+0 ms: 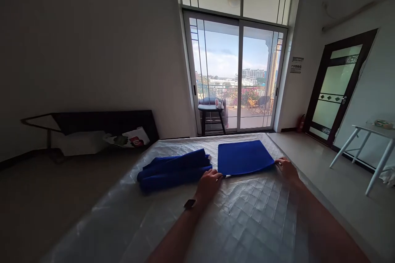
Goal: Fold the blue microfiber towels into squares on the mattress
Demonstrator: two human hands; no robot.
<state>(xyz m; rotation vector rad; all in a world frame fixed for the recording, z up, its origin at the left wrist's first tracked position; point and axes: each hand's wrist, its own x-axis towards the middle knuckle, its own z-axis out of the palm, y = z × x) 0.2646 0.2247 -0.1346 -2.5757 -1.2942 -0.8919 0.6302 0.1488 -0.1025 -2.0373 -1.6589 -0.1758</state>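
A flat, roughly rectangular blue cloth (243,157) lies on a plastic-covered mattress (253,218). My left hand (209,185), with a dark watch (189,204) at the wrist, is closed on its near left corner. At the near right corner, my right hand (288,170) pinches the edge between thumb and fingers. Just left of this cloth rests a loose, folded heap of blue fabric (175,172), close beside my left hand. A small pale tab shows at the cloth's near edge by my left fingers.
Beyond the mattress stands a dark stool (211,108) before a sliding glass door (239,74). On the left, a black frame (101,121) and a white box (82,144) sit along the wall. A white-legged table (375,132) and dark-framed door (339,90) are at right.
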